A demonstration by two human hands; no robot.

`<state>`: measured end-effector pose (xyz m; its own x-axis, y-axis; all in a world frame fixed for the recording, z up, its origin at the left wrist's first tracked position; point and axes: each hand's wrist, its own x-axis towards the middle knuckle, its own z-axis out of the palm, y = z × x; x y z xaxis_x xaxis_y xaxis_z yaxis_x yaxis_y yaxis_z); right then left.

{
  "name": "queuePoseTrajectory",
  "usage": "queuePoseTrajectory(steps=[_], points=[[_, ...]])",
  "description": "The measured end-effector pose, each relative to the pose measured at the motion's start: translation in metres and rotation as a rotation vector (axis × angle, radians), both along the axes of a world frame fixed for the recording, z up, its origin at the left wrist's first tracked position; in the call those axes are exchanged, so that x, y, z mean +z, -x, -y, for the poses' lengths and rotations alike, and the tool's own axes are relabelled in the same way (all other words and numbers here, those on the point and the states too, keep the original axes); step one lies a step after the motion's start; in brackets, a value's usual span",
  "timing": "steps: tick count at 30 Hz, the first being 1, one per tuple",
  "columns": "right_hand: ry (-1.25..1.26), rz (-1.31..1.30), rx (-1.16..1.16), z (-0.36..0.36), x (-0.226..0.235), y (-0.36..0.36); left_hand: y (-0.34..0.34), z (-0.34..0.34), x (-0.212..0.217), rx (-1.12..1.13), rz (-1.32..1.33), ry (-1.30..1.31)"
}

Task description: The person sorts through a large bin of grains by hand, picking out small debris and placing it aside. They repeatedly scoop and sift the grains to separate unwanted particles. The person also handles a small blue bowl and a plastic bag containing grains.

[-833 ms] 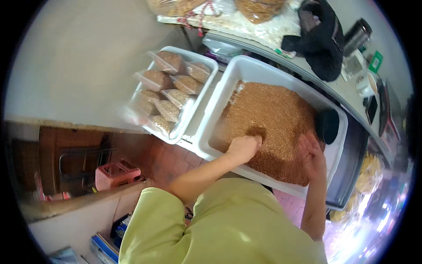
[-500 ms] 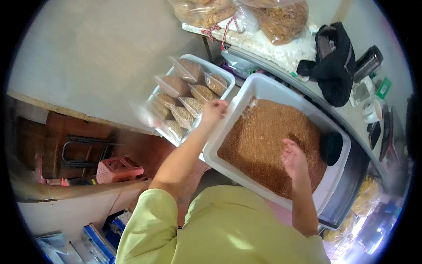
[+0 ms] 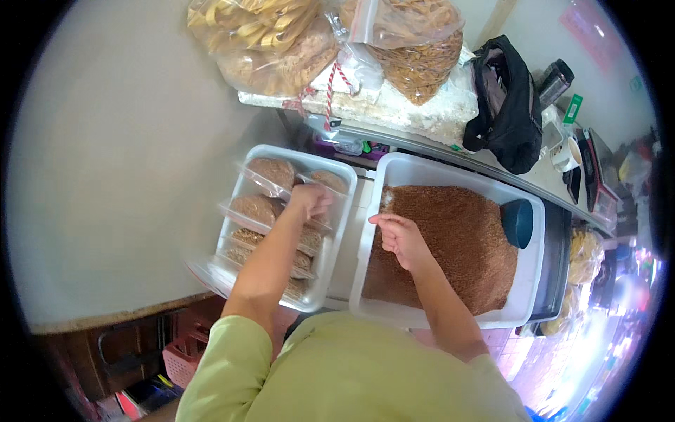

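Observation:
My left hand (image 3: 313, 202) is over the white tray (image 3: 339, 232) on the left, its fingers curled closed among clear zip bags. One grain-filled zip bag (image 3: 328, 181) lies right beside its knuckles; what the fingers hold, if anything, is hidden. Further bags, such as this brown-filled bag (image 3: 271, 174), lie in the same tray in rows. My right hand (image 3: 399, 237) hovers by the left wall of a larger white tub (image 3: 360, 274), thumb and fingers drawn together with nothing visible in them. Loose reddish-brown grain (image 3: 457, 246) fills much of that tub.
A dark green scoop or bowl (image 3: 517, 224) rests in the tub's right end. Behind runs a shelf with big clear bags of dried food (image 3: 415, 60), a black bag (image 3: 505, 105) and a white mug (image 3: 564, 155). A pink plastic stool (image 3: 184, 355) stands lower left.
My left hand has moved from between the containers to over the bags. My right hand has gone left across the grain to the tub's left wall. The view has shifted.

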<state>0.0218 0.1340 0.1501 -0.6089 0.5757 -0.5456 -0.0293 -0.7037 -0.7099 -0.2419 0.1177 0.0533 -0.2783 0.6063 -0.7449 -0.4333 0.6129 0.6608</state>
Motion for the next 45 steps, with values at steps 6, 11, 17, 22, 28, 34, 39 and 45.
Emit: queuePoseTrajectory(steps=[6,11,17,22,28,34,39,45], points=[[-0.859,0.364,0.101,-0.032,-0.041,0.083,-0.003,0.011,-0.010,0.132,0.036,-0.184],[-1.174,0.652,0.372,-0.057,-0.051,0.133,-0.006,0.013,-0.018,0.235,0.118,-0.299],[-1.254,0.754,0.590,-0.071,-0.066,0.149,-0.011,0.014,-0.025,0.280,0.151,-0.332],[-1.070,0.664,0.565,-0.081,-0.091,0.148,-0.015,0.015,-0.032,0.306,0.124,-0.353],[-1.063,0.647,0.548,-0.084,-0.090,0.147,-0.018,0.018,-0.033,0.306,0.099,-0.421],[-0.997,0.511,0.585,-0.083,-0.088,0.147,-0.016,0.019,-0.014,0.295,0.085,-0.342],[-1.110,0.557,0.631,-0.083,-0.079,0.147,-0.016,0.018,-0.021,0.289,0.092,-0.351],[-1.289,0.703,0.595,-0.075,-0.071,0.149,-0.014,0.017,-0.018,0.236,0.054,-0.271]])
